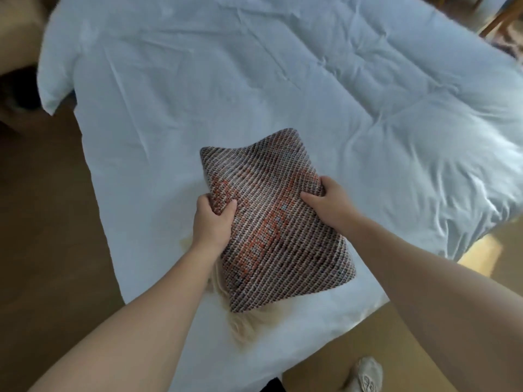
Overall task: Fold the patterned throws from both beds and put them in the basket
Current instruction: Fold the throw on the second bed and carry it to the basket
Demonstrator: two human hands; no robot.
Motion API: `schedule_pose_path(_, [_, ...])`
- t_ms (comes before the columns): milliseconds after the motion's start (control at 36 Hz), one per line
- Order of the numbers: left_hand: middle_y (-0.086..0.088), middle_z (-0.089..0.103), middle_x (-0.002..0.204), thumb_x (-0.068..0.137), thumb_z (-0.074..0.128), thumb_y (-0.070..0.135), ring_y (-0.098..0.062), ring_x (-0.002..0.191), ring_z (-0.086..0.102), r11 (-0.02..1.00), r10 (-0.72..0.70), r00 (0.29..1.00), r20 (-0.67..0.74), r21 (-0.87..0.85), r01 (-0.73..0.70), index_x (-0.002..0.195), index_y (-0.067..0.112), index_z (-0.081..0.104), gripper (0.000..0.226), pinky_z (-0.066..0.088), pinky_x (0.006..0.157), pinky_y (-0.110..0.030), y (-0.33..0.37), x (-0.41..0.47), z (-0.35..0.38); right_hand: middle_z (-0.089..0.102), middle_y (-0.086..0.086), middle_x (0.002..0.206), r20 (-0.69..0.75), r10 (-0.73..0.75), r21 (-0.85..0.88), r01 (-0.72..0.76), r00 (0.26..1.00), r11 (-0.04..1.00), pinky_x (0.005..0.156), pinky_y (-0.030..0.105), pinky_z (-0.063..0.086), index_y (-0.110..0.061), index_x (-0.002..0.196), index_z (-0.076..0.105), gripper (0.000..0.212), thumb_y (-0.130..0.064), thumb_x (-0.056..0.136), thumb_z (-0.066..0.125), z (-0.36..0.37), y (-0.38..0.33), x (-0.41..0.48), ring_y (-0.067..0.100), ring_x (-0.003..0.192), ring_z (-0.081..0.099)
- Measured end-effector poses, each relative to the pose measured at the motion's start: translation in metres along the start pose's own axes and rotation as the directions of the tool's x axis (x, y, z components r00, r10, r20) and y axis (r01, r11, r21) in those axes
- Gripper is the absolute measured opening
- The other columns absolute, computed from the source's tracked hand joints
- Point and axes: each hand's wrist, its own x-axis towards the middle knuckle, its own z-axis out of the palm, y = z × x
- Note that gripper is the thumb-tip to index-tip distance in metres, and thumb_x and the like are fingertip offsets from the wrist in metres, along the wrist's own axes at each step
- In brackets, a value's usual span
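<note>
A patterned throw [271,222], woven in brown, orange and white, is folded into a thick rectangle above the near part of the bed [198,94]. My left hand [212,222] grips its left edge, thumb on top. On the opposite side, my right hand [329,203] holds the right edge the same way. A cream fringe [249,321] hangs from the throw's near end onto the white sheet. No basket is in view.
The bed is covered by a white sheet, with a rumpled pale duvet [424,123] at the right. Tan floor [42,222] lies left and at the near right. A foot in a pale shoe [365,374] stands by the bed's near corner. Wooden furniture [501,18] shows top right.
</note>
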Motion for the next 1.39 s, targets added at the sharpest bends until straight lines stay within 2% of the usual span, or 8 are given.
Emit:
schedule_pose_path(333, [0.004,0.057,0.104,0.088,0.064,0.033,-0.019,0.097,0.057,0.946,0.316,0.936,0.157,-0.126,-0.299,0.118,0.016,0.047,0.039,0.047,0.09,-0.036,0.221,-0.074,-0.016,0.067,-0.005,0.106,-0.385,-0.073,0.131,0.133,0.92,0.982,0.092,0.04,0.052,-0.021,0.119,0.058,0.036,-0.032,0.086,0.067,-0.18,-0.094,-0.137,0.014,0.094,0.065])
schedule_pose_path(583, [0.012,0.059,0.097,0.087,0.067,0.032,-0.012,0.091,0.06,0.797,0.603,0.727,0.328,-0.262,-0.543,0.112,0.019,0.049,0.033,0.048,0.083,-0.031,0.376,-0.176,0.03,0.068,-0.007,0.103,-0.661,-0.069,0.209,0.272,0.748,0.939,0.091,0.039,0.052,-0.023,0.114,0.06,0.029,-0.027,0.087,0.067,-0.327,-0.096,-0.259,0.013,0.094,0.065])
schedule_pose_path(667, [0.007,0.061,0.099,0.087,0.067,0.033,-0.013,0.093,0.061,0.747,0.664,0.645,0.378,-0.3,-0.593,0.112,0.018,0.05,0.033,0.049,0.084,-0.032,0.414,-0.212,0.061,0.068,-0.004,0.106,-0.737,-0.048,0.21,0.295,0.675,0.932,0.083,0.029,0.052,-0.018,0.121,0.059,0.036,-0.027,0.087,0.067,-0.369,-0.08,-0.294,0.012,0.093,0.065])
schedule_pose_path(722, [0.008,0.06,0.1,0.087,0.067,0.033,-0.01,0.092,0.06,0.72,0.691,0.593,0.414,-0.324,-0.614,0.112,0.018,0.05,0.034,0.049,0.085,-0.033,0.435,-0.238,0.085,0.067,-0.004,0.104,-0.787,-0.037,0.203,0.314,0.616,0.927,0.074,0.02,0.048,-0.018,0.121,0.059,0.035,-0.026,0.088,0.067,-0.395,-0.065,-0.318,0.008,0.09,0.063])
schedule_pose_path(806, [0.014,0.058,0.095,0.087,0.068,0.029,0.0,0.086,0.057,0.681,0.726,0.518,0.453,-0.362,-0.637,0.108,0.022,0.048,0.03,0.046,0.083,-0.03,0.459,-0.28,0.122,0.067,-0.006,0.103,-0.833,-0.007,0.196,0.307,0.553,0.931,0.084,0.029,0.051,-0.019,0.119,0.06,0.034,-0.027,0.088,0.067,-0.432,-0.036,-0.349,0.01,0.093,0.063])
schedule_pose_path(1083, [0.002,0.064,0.107,0.084,0.07,0.034,-0.016,0.098,0.062,0.666,0.719,0.41,0.562,-0.387,-0.638,0.118,0.017,0.051,0.043,0.05,0.093,-0.043,0.496,-0.378,0.242,0.063,-0.005,0.11,-0.87,0.08,0.221,0.241,0.486,0.945,0.092,0.033,0.048,-0.021,0.122,0.054,0.036,-0.031,0.089,0.064,-0.532,0.053,-0.413,0.015,0.1,0.06])
schedule_pose_path(1222, [0.001,0.065,0.11,0.082,0.07,0.037,-0.017,0.1,0.063,0.683,0.7,0.389,0.599,-0.402,-0.61,0.122,0.015,0.051,0.049,0.051,0.094,-0.045,0.51,-0.401,0.288,0.058,-0.01,0.103,-0.881,0.076,0.172,0.167,0.467,0.971,0.065,0.002,0.035,-0.027,0.119,0.052,0.028,-0.032,0.093,0.059,-0.571,0.077,-0.427,0.009,0.091,0.053])
schedule_pose_path(1389, [0.001,0.063,0.109,0.085,0.069,0.032,-0.017,0.1,0.061,0.681,0.696,0.366,0.617,-0.407,-0.609,0.119,0.016,0.049,0.043,0.051,0.093,-0.041,0.54,-0.409,0.349,0.064,-0.004,0.109,-0.897,0.113,0.2,0.165,0.428,0.966,0.095,0.036,0.049,-0.019,0.122,0.057,0.037,-0.033,0.088,0.065,-0.627,0.102,-0.405,0.018,0.102,0.062])
